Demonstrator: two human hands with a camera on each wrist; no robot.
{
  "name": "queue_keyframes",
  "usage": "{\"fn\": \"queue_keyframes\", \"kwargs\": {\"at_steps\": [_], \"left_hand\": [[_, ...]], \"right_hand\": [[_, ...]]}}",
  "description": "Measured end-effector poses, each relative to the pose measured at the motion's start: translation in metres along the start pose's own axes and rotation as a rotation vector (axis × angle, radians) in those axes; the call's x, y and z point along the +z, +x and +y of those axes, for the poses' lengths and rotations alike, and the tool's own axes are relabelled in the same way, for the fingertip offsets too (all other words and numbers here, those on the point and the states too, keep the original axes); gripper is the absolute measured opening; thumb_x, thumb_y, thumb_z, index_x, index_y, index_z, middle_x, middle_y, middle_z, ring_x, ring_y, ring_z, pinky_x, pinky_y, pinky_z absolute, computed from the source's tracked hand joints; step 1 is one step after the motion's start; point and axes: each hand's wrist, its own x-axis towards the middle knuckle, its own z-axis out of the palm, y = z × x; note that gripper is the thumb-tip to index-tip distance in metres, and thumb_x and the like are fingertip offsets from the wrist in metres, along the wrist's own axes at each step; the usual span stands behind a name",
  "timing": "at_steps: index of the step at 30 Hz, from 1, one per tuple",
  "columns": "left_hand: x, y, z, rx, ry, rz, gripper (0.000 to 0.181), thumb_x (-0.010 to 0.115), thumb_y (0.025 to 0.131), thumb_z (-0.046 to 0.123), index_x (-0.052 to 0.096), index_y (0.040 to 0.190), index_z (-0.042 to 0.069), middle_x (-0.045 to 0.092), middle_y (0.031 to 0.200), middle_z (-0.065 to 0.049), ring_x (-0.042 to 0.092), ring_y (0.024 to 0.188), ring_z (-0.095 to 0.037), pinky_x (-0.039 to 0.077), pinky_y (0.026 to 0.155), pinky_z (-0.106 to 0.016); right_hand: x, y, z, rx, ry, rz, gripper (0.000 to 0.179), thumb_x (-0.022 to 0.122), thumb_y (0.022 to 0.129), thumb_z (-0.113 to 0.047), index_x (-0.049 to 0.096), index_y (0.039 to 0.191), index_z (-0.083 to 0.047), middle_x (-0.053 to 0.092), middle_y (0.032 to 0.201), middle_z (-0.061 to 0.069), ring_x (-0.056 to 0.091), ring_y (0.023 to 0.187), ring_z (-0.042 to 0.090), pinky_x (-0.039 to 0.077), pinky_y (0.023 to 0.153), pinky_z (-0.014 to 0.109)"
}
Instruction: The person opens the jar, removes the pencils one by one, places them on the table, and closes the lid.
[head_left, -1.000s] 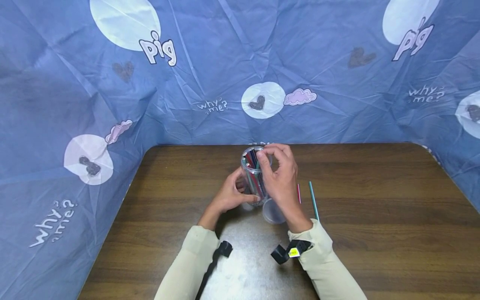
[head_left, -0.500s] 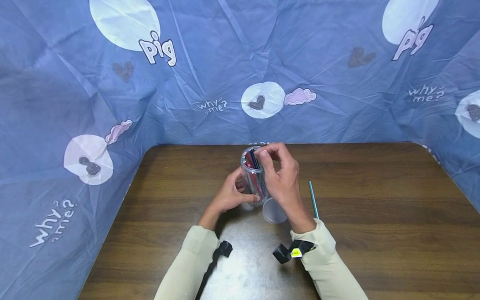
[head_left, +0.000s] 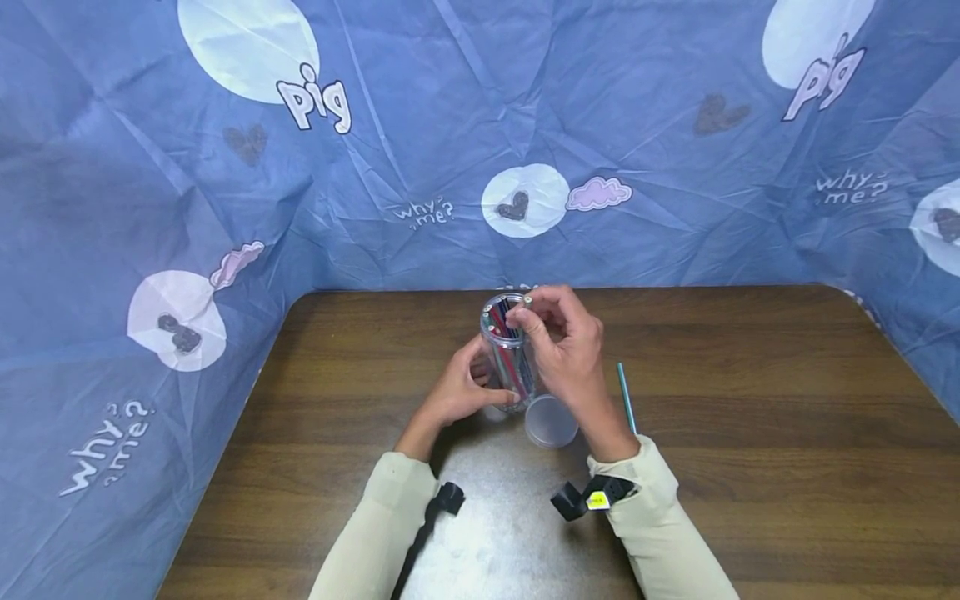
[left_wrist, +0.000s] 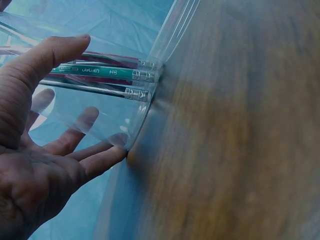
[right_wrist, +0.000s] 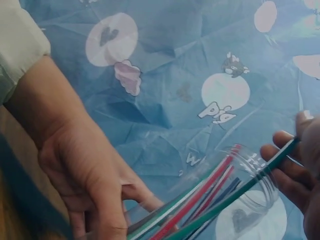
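In the head view, my left hand point(head_left: 465, 387) grips a clear plastic jar point(head_left: 529, 385) low on its side, thumb in front. Red, green and dark pencils stand inside; a green pencil point(left_wrist: 100, 72) marked HB shows through the wall in the left wrist view, its metal-banded end down. At the jar's mouth, my right hand point(head_left: 566, 350) pinches the upper end of a green pencil point(right_wrist: 235, 192). That pencil leans out over the rim point(right_wrist: 270, 190) in the right wrist view, with its lower part still among the others.
A round translucent lid point(head_left: 551, 422) lies on the wooden table point(head_left: 750, 467) just in front of the jar. Right of my right forearm lies a teal pencil point(head_left: 627, 396), partly covered by the sleeve. Blue printed cloth point(head_left: 450, 125) hangs behind and along the sides.
My right hand has shifted slightly right at the jar's mouth, and a pencil end now shows above its fingers. A red pencil on the table has become hidden behind the right arm. Left hand unmoved.
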Motion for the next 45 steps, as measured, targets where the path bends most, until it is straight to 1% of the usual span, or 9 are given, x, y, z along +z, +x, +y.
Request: {"fn": "queue_keyframes", "kwargs": {"at_steps": [4, 8, 12, 19, 25, 33, 38, 42, 45], "left_hand": [[0.0, -0.001, 0.0, 0.006, -0.004, -0.002, 0.088, 0.086, 0.068, -0.007, 0.046, 0.145, 0.007, 0.063, 0.124, -0.018, 0.064, 0.109, -0.031, 0.052, 0.095, -0.045], [0.001, -0.001, 0.001, 0.013, -0.007, 0.0, 0.087, 0.085, 0.068, -0.008, 0.045, 0.145, 0.002, 0.062, 0.125, -0.022, 0.062, 0.111, -0.034, 0.051, 0.096, -0.049], [0.001, -0.001, 0.0, 0.013, -0.014, -0.001, 0.087, 0.084, 0.068, -0.01, 0.044, 0.145, 0.0, 0.061, 0.126, -0.024, 0.062, 0.112, -0.037, 0.051, 0.097, -0.051], [0.0, -0.001, -0.001, 0.003, -0.011, 0.005, 0.09, 0.086, 0.066, -0.009, 0.046, 0.145, 0.007, 0.062, 0.127, -0.019, 0.062, 0.113, -0.033, 0.051, 0.097, -0.047], [0.0, -0.001, 0.002, 0.003, -0.013, 0.0, 0.088, 0.085, 0.066, -0.011, 0.045, 0.144, 0.001, 0.061, 0.127, -0.022, 0.061, 0.113, -0.035, 0.051, 0.097, -0.05], [0.0, -0.01, 0.032, 0.002, 0.001, -0.016, 0.082, 0.083, 0.069, -0.01, 0.046, 0.142, -0.003, 0.062, 0.125, -0.023, 0.062, 0.112, -0.033, 0.05, 0.097, -0.052], [0.002, -0.009, 0.032, 0.009, -0.015, -0.015, 0.081, 0.083, 0.069, -0.011, 0.047, 0.141, -0.003, 0.062, 0.124, -0.024, 0.062, 0.111, -0.033, 0.05, 0.097, -0.054], [0.002, -0.008, 0.03, 0.007, -0.02, -0.012, 0.081, 0.083, 0.067, -0.012, 0.048, 0.14, -0.003, 0.062, 0.123, -0.024, 0.061, 0.112, -0.034, 0.05, 0.097, -0.052], [0.002, -0.008, 0.031, 0.009, -0.018, -0.016, 0.08, 0.083, 0.068, -0.012, 0.048, 0.139, -0.003, 0.062, 0.124, -0.024, 0.061, 0.114, -0.035, 0.049, 0.098, -0.051]], "right_hand": [[-0.003, 0.001, 0.0, 0.009, 0.015, -0.05, 0.019, 0.07, 0.089, 0.004, 0.061, 0.105, 0.003, 0.072, 0.088, 0.015, 0.067, 0.077, 0.014, 0.057, 0.072, 0.023], [-0.005, 0.001, -0.001, 0.003, 0.031, -0.067, 0.019, 0.065, 0.092, 0.006, 0.058, 0.11, 0.002, 0.071, 0.095, 0.014, 0.068, 0.082, 0.018, 0.058, 0.074, 0.027], [-0.005, 0.001, -0.001, -0.012, 0.038, -0.037, 0.022, 0.063, 0.092, 0.009, 0.055, 0.112, 0.005, 0.067, 0.092, 0.018, 0.068, 0.081, 0.019, 0.059, 0.073, 0.028], [-0.003, 0.0, -0.001, -0.034, 0.027, 0.013, 0.027, 0.065, 0.088, 0.013, 0.055, 0.111, 0.006, 0.062, 0.084, 0.019, 0.066, 0.075, 0.02, 0.059, 0.071, 0.026], [-0.002, 0.001, -0.001, -0.041, 0.033, 0.046, 0.025, 0.063, 0.089, 0.014, 0.053, 0.111, 0.006, 0.062, 0.085, 0.019, 0.067, 0.074, 0.024, 0.059, 0.071, 0.026], [-0.003, 0.003, -0.006, -0.056, 0.044, 0.122, 0.023, 0.062, 0.092, 0.008, 0.052, 0.113, 0.007, 0.063, 0.086, 0.018, 0.067, 0.077, 0.01, 0.059, 0.065, 0.037], [-0.001, 0.008, -0.009, -0.072, 0.044, 0.176, 0.022, 0.063, 0.097, -0.004, 0.052, 0.113, 0.007, 0.063, 0.086, 0.018, 0.067, 0.077, 0.01, 0.059, 0.064, 0.036], [-0.002, 0.016, -0.014, -0.119, 0.064, 0.211, 0.033, 0.063, 0.098, -0.019, 0.05, 0.111, 0.008, 0.062, 0.085, 0.014, 0.067, 0.076, 0.015, 0.059, 0.065, 0.031], [-0.005, 0.024, -0.018, -0.165, 0.107, 0.249, 0.041, 0.064, 0.097, -0.023, 0.048, 0.109, 0.012, 0.061, 0.086, 0.007, 0.066, 0.075, 0.019, 0.058, 0.066, 0.031]]}}
